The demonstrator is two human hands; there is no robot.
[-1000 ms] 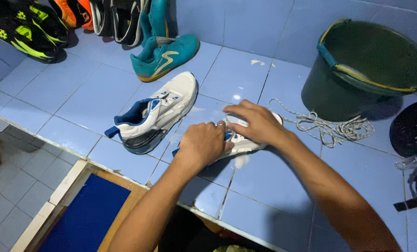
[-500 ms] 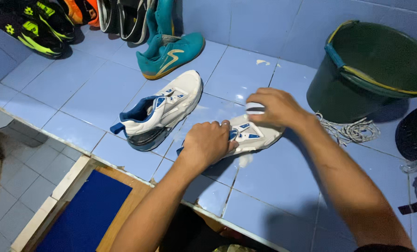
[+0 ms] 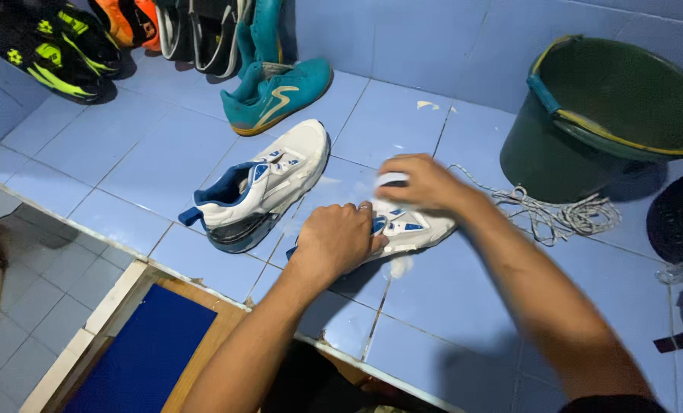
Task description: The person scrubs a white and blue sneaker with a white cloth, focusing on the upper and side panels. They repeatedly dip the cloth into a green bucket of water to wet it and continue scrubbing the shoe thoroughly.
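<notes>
My left hand (image 3: 337, 239) grips the heel end of a white and blue sneaker (image 3: 412, 228) lying on the blue tiled ledge (image 3: 112, 164). My right hand (image 3: 418, 180) is over the toe end of that shoe, fingers curled on something small and white that I cannot make out. The matching white and blue sneaker (image 3: 259, 187) sits just left of my hands, upright, toe pointing away.
A teal sneaker (image 3: 278, 93) lies behind, with more shoes (image 3: 66, 46) lined up against the back wall. A dark green bucket (image 3: 609, 115) stands at the right with white laces (image 3: 555, 210) piled at its base. A dark round object (image 3: 682, 218) lies at the far right.
My right hand has shifted along the toe end of the held sneaker. My left hand keeps its hold on the heel. The view has drifted slightly.
</notes>
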